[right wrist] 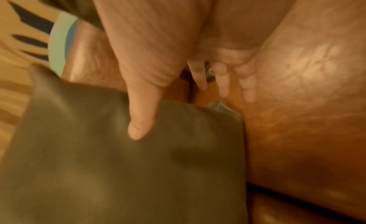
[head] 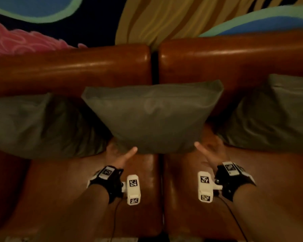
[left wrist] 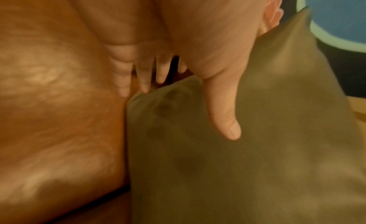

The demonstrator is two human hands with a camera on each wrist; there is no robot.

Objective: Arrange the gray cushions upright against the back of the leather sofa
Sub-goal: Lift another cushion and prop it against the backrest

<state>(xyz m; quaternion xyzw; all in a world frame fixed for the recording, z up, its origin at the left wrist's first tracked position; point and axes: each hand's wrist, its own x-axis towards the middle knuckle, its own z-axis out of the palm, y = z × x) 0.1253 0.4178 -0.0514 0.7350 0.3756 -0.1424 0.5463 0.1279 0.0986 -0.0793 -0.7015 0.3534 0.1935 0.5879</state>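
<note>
Three gray cushions lie along the brown leather sofa back (head: 68,70). The middle cushion (head: 152,116) stands upright over the gap between the two seats, leaning toward the backrest. My left hand (head: 120,154) is at its lower left corner and my right hand (head: 210,151) at its lower right corner. Both hands have straight fingers. In the left wrist view the thumb (left wrist: 223,114) lies on the cushion (left wrist: 257,149) and the fingers (left wrist: 144,77) point down beside it. The right wrist view mirrors this: thumb (right wrist: 142,118) on the cushion (right wrist: 118,164), fingers (right wrist: 223,82) over the leather.
The left cushion (head: 33,124) and the right cushion (head: 273,116) lean against the backrest on either side, the left one overlapped by the middle cushion. Bare seat leather (head: 94,189) stretches in front. A painted wall (head: 164,18) rises behind the sofa.
</note>
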